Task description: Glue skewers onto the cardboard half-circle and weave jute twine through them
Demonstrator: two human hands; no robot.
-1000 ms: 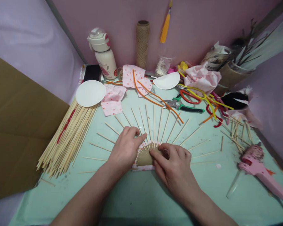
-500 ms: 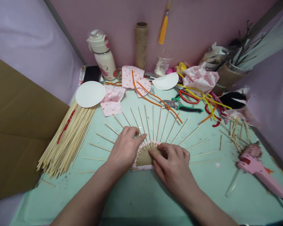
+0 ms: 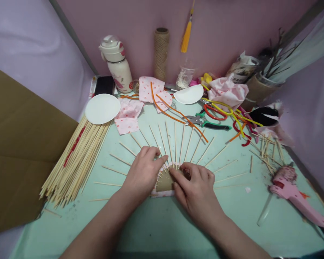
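A half-round piece of cardboard (image 3: 166, 181) with a pink-and-white cloth edge lies on the table. Thin wooden sticks (image 3: 175, 142) spread out from it like a fan. My left hand (image 3: 144, 169) rests over the left side of this stick fan, fingers curled and the thumb reaching across the sticks. On the right side, my right hand (image 3: 196, 185) is bent over the fan, its index finger pressing where the stick ends meet the cardboard and its thumb at the cardboard's edge. The undersides of both hands are hidden.
A bundle of sticks (image 3: 70, 162) lies left beside a brown cardboard sheet (image 3: 21, 151). A pink glue gun (image 3: 297, 198) is at the right. Green-handled pliers (image 3: 207, 123), scissors (image 3: 214, 113), cloth pieces (image 3: 126, 115) and a white bottle (image 3: 118, 68) stand or lie behind.
The view has shifted very slightly. Both hands stay on the fan in nearly the same pose, the right fingers a touch further left.
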